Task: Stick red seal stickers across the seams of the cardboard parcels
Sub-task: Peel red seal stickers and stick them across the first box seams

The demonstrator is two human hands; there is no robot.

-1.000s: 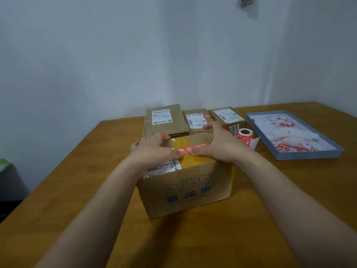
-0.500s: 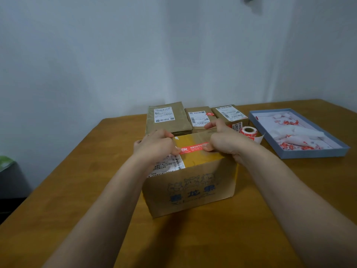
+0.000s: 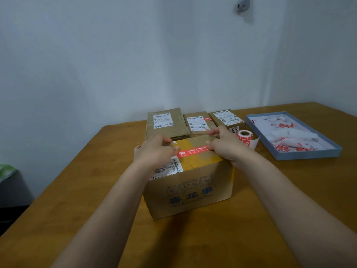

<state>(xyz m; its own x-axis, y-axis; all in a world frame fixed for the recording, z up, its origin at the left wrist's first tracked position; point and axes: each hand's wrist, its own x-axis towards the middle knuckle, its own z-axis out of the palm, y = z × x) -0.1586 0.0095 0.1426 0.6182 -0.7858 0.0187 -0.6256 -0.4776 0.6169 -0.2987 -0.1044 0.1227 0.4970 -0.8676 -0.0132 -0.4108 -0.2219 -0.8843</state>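
Note:
A brown cardboard box [image 3: 189, 190] with blue print on its front stands in the middle of the table. One red seal sticker [image 3: 193, 151] lies flat across its top. My left hand [image 3: 154, 151] rests on the box top at the sticker's left end, thumb tip touching it. My right hand [image 3: 226, 146] presses the sticker's right end with its thumb, its fingers bent over the far edge. The roll of red stickers [image 3: 245, 135] stands just right of the box, a loose strip of backing hanging from it.
Three labelled parcels sit behind the box: a flat one [image 3: 166, 123], a middle one [image 3: 198, 123] with a red sticker, and a right one [image 3: 226, 118]. A blue tray [image 3: 309, 155] of peeled backing scraps lies at the right. A dark bin [image 3: 9, 190] stands left of the table.
My hands have slid apart along the sticker, from meeting over its middle to its two ends. More of the red sticker now shows between them.

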